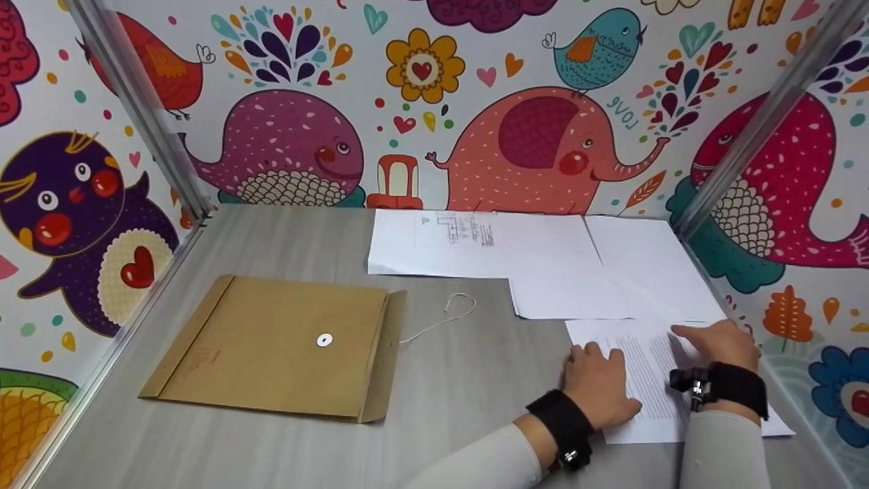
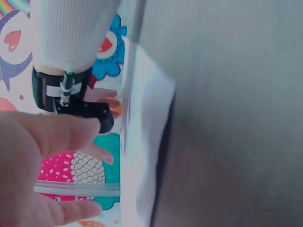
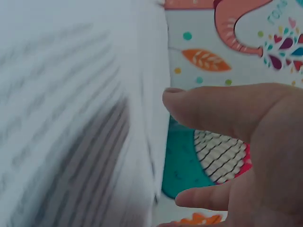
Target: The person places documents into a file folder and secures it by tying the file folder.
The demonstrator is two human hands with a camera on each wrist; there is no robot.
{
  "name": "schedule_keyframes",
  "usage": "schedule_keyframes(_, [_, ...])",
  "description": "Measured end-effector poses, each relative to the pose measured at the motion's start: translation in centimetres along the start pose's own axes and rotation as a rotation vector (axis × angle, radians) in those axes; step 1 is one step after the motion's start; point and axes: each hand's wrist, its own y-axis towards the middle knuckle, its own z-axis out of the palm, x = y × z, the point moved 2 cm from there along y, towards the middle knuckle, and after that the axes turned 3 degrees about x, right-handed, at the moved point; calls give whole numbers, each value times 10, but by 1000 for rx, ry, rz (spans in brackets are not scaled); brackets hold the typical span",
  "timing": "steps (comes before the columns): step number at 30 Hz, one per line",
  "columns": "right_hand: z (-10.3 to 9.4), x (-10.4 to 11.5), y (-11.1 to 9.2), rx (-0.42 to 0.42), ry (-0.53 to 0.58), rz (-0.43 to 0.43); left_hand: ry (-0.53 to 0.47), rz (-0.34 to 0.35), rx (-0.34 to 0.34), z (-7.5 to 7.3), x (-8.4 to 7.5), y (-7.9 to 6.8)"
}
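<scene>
A printed sheet of paper [image 1: 652, 387] lies at the front right of the table, lines of text running down it. My left hand [image 1: 597, 387] is at its left edge, the thumb reaching over the paper. In the left wrist view, the sheet's near edge [image 2: 147, 137] stands slightly off the table, a dark shadow beneath it. Over the right half of the page is my right hand [image 1: 723, 346], fingers loosely spread. The right wrist view shows the right thumb [image 3: 213, 109] apart from the fingers, beside the printed page [image 3: 61, 94], with nothing between them.
A brown paper envelope [image 1: 271, 346] with a white button and a loose string [image 1: 441, 326] lies on the left. Behind the printed sheet lie white papers [image 1: 563, 292], one bearing a drawing [image 1: 461, 229]. Patterned walls with metal posts [image 1: 767, 122] enclose the table.
</scene>
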Motion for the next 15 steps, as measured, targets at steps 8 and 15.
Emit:
schedule_keyframes(8, [7, -5, 1, 8, 55, 98, -14, 7, 11, 7, 7, -6])
schedule_keyframes(15, [0, -14, -1, 23, 96, 99, 47, 70, -10, 6, 7, -7])
